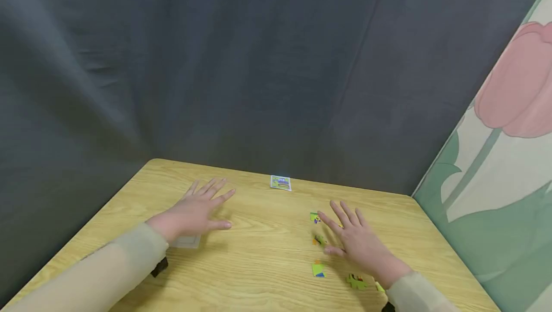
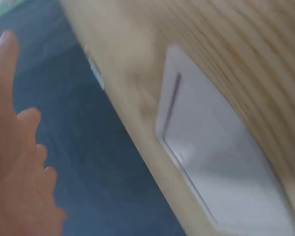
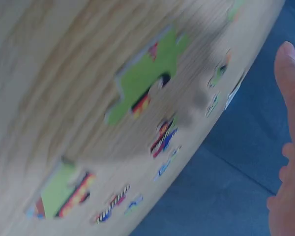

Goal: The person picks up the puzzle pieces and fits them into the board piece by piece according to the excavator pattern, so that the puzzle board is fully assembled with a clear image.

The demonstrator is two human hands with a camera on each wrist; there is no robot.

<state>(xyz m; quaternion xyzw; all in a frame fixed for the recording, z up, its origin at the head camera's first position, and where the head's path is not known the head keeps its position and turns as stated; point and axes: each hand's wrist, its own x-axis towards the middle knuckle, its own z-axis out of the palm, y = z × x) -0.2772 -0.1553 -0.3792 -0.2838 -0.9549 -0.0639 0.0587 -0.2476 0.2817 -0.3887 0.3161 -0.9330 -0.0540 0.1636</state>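
A light wooden surface (image 1: 258, 264) with a yellowish grain is seen from above, set into a corner. Behind it, a dark grey cloth backdrop (image 1: 241, 72) is hung, creased in long folds. To the right, a wall panel (image 1: 496, 168) painted with a large pink tulip and green leaves is seen.

The left hand (image 1: 196, 211) is held flat, low over the surface at the left side, palm down, with the fingers (image 1: 215, 188) straight and spread; nothing is gripped. A pale, flat white tray (image 1: 186, 241) is partly covered by the wrist, and is shown blurred in the left wrist view (image 2: 221, 162).

The right hand (image 1: 358, 240) is held the same way at the right, fingers open and spread, with nothing held. Small green puzzle pieces (image 1: 318, 270) are scattered just beside and beneath it, some close to its fingertips, others near the wrist. In the right wrist view they appear as blurred green shapes (image 3: 147, 73) with red and blue marks.

A small printed card (image 1: 281, 182) is laid at the far edge of the surface, between the hands and well apart from both. Pale sleeves (image 1: 108, 273) are worn on both arms.
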